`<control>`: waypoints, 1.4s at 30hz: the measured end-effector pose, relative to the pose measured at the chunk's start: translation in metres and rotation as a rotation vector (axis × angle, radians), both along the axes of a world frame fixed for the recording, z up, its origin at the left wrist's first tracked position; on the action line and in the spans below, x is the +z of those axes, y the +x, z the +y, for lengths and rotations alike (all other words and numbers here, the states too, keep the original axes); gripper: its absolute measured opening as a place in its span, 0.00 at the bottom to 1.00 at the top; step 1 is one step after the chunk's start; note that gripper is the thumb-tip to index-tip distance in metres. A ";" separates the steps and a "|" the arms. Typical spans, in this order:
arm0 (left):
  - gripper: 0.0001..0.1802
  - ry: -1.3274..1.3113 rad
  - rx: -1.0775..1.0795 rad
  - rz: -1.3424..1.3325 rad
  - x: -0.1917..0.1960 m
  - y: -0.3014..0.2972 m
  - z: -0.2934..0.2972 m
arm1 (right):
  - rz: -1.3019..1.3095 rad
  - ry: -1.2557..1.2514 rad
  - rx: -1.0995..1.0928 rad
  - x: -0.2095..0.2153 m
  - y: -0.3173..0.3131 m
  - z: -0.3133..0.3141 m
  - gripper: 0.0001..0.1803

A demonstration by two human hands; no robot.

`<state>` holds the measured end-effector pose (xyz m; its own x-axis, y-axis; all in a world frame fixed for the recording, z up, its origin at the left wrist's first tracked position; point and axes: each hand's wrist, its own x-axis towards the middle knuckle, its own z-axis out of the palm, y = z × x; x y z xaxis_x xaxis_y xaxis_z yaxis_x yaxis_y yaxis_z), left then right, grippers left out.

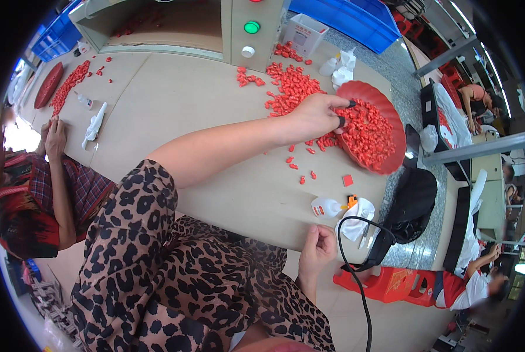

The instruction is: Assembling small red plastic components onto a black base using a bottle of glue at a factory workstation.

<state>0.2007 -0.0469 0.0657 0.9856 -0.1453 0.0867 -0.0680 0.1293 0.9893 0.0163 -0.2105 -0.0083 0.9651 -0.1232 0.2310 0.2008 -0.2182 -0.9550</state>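
Note:
My left hand (pixel 316 119) reaches across the table to the near-left rim of a red scalloped dish (pixel 396 126). Its thumb and forefinger, tipped with black covers, are apart above the small glossy red pieces (pixel 369 138) heaped in the dish. A loose pile of the same red pieces (pixel 291 88) spreads over the table beside that hand. My right hand (pixel 318 249) is held at the table's front edge with its fingers curled in and the thumb against them; whatever is between them, if anything, is hidden. Close to it are a small clear bottle (pixel 326 207) with an orange tip and a crumpled white tissue (pixel 359 220).
A black bag (pixel 412 205) lies right of the dish, and a black cable (pixel 359 281) hangs past my right hand. A machine with a green button (pixel 252 27) stands behind the pile. At left, another person's hands (pixel 54 138) work near a red dish (pixel 49 85). Red stool (pixel 385 284) below right.

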 end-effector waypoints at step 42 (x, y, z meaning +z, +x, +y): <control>0.21 -0.177 0.468 0.190 -0.028 0.013 0.263 | 0.044 0.092 -0.049 0.009 0.002 0.009 0.07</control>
